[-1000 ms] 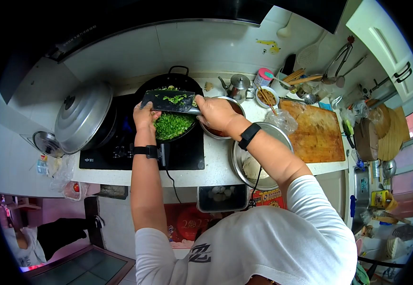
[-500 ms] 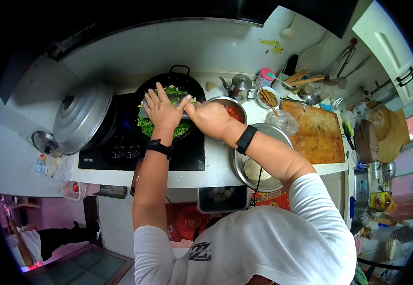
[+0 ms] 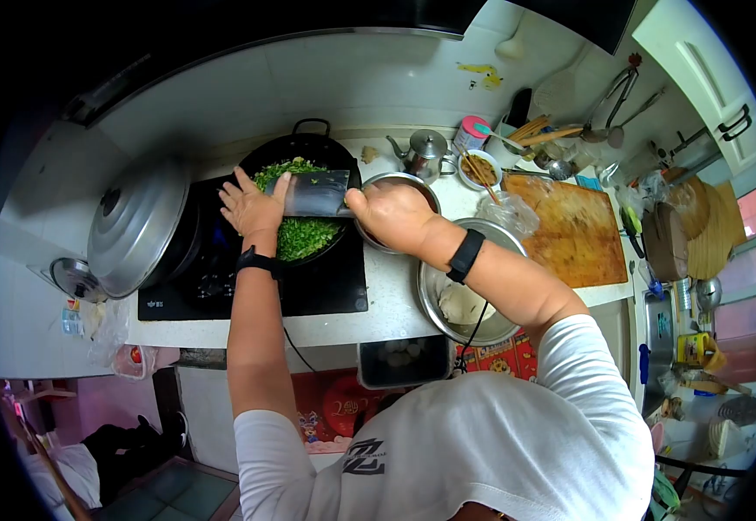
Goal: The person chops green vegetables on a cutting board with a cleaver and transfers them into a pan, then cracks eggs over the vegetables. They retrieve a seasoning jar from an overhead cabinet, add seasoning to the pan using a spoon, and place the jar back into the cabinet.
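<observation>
My right hand (image 3: 395, 215) is closed round the handle of a cleaver (image 3: 319, 193), whose broad blade lies level over the black wok (image 3: 343, 158). A few green bits cling to the blade. Chopped greens (image 3: 304, 239) fill much of the wok and show on both sides of the blade. At the blade's far left end is my left hand (image 3: 252, 207), fingers spread and the thumb by the blade; I cannot tell whether it touches. A steel bowl (image 3: 434, 201) stands partly hidden under my right hand.
The wok sits on a black hob (image 3: 326, 300), left of it a large lidded pot (image 3: 139, 226). To the right are a bowl with pale dough (image 3: 465, 300), a wooden board (image 3: 573, 234), a metal kettle (image 3: 427, 154) and a small bowl with chopsticks (image 3: 480, 169). A person (image 3: 69, 473) is at lower left.
My left hand has moved left off the middle of the blade, its fingers now spread wider. The cleaver shows flatter and more fully over the wok. The whole view has shifted a little.
</observation>
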A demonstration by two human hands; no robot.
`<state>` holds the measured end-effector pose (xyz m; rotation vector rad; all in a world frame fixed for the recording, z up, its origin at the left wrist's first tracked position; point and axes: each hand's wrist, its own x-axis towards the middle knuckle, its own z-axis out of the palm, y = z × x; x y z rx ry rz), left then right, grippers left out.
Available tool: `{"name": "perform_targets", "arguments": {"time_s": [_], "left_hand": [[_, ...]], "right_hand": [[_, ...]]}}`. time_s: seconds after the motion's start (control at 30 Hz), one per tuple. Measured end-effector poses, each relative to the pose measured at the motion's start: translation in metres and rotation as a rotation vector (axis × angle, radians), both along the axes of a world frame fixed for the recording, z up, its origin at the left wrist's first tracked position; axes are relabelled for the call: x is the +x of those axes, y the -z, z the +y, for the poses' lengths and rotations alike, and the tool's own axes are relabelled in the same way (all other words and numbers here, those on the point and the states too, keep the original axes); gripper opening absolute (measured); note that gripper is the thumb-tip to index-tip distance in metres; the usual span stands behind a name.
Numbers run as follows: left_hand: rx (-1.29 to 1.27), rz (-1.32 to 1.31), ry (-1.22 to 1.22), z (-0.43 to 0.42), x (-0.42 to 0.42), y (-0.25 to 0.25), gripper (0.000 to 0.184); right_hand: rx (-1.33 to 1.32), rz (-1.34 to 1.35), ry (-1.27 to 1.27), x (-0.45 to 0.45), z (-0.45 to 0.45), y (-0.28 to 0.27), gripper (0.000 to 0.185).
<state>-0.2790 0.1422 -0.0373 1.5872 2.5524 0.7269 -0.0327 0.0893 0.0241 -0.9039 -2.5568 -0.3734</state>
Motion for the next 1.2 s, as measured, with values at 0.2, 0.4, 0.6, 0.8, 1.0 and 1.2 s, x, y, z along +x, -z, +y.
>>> {"name": "perform_targets", "arguments": {"time_s": [0.2, 0.4, 0.6, 0.8, 1.0, 1.2], "left_hand": [[0.122, 0.25, -0.075, 0.001, -0.022, 0.017, 0.071], [0.254, 0.255, 0.155, 0.014, -0.023, 0.009, 0.043], [0.462, 0.228, 0.319, -0.013, 0.053, -0.021, 0.075], [0.262, 0.093, 0.141, 0.0, 0.027, -0.004, 0.086], [0.218, 0.201, 0.028, 0.014, -0.039, 0.037, 0.046], [0.174, 0.061, 0.088, -0.005, -0.021, 0.003, 0.021]], "right_hand": [[0.023, 0.039, 0.038, 0.026, -0.008, -0.012, 0.011], [0.024, -0.007, 0.095, 0.03, -0.01, -0.015, 0.01], [0.001, -0.036, 0.086, 0.018, -0.007, -0.005, 0.014], [0.006, -0.014, 0.061, 0.021, -0.011, -0.009, 0.014], [0.011, 0.077, 0.111, 0.035, -0.02, -0.018, 0.012], [-0.282, 0.18, 0.204, 0.043, -0.019, -0.02, 0.031]]}}
